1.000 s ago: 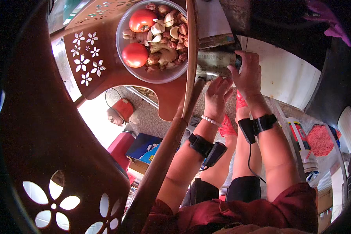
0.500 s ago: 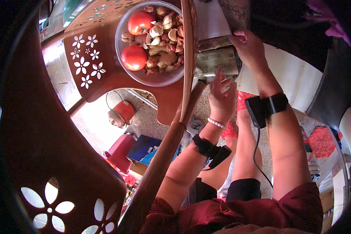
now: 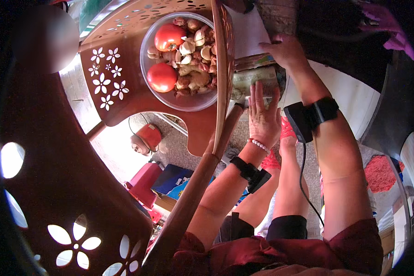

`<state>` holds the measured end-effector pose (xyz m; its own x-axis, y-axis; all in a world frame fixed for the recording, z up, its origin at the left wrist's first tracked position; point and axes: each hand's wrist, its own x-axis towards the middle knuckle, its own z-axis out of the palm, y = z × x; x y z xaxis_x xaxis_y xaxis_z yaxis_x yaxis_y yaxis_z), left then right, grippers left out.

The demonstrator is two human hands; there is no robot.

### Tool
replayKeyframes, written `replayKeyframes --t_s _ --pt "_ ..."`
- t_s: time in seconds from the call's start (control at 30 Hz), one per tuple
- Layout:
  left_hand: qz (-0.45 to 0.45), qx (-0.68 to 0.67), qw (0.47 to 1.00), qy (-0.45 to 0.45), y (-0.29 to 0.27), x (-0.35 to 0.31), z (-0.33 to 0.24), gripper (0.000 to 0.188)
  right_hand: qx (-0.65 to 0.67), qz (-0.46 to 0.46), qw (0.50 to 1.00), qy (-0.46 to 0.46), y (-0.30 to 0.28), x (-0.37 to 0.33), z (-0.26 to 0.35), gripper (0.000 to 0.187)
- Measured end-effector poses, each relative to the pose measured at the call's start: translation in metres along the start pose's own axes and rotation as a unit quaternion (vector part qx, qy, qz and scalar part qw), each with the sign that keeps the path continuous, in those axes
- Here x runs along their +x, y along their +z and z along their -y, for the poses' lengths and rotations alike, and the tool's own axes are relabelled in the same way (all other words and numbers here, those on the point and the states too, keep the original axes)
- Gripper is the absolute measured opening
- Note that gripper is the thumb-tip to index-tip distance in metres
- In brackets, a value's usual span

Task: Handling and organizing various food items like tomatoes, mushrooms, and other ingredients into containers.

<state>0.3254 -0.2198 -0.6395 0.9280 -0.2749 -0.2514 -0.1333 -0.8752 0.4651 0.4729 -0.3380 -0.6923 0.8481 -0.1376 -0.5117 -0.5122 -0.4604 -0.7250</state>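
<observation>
My left hand (image 3: 264,115) lies flat with its fingers stretched out over a grey-green printed sheet (image 3: 255,78) that looks like the back of sandpaper. Under the sheet's far side shows the edge of a thin stack, whose kind I cannot make out. Beyond it, my right hand (image 3: 289,54) reaches in from the right at the stack's far right corner. Its thumb and a finger point left, apart, over the edge of a white panel (image 3: 249,34); nothing shows in its grip, and the other fingers are partly hidden.
A brown plastic chair (image 3: 119,112) with flower cut-outs stands at the left. On it sits a clear bowl (image 3: 147,87) of tomatoes, garlic and ginger. Below are a red corded appliance (image 3: 147,138), a blue box (image 3: 172,179) and a red mat (image 3: 382,174). A blurred person (image 3: 46,41) is at upper left.
My left hand has gone from loosely curled to flat on the sheet. My right hand has shifted slightly left, its thumb now stretched out. A blurred person has come in at upper left.
</observation>
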Motion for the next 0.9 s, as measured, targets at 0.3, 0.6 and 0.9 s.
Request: replayKeyframes --t_s 0.3,0.6,0.9 --pt "-0.014 0.015 0.999 -0.031 -0.012 -0.016 -0.005 0.058 0.083 0.015 0.996 0.019 0.006 0.005 0.008 0.033" --pt "-0.005 -0.112 0.994 -0.007 -0.042 -0.041 0.010 0.049 0.017 -0.079 0.997 -0.013 0.003 -0.010 0.011 0.033" --pt "-0.066 -0.278 0.935 -0.211 -0.083 -0.074 0.029 0.020 -0.047 -0.288 0.897 -0.331 -0.023 -0.013 0.078 0.050"
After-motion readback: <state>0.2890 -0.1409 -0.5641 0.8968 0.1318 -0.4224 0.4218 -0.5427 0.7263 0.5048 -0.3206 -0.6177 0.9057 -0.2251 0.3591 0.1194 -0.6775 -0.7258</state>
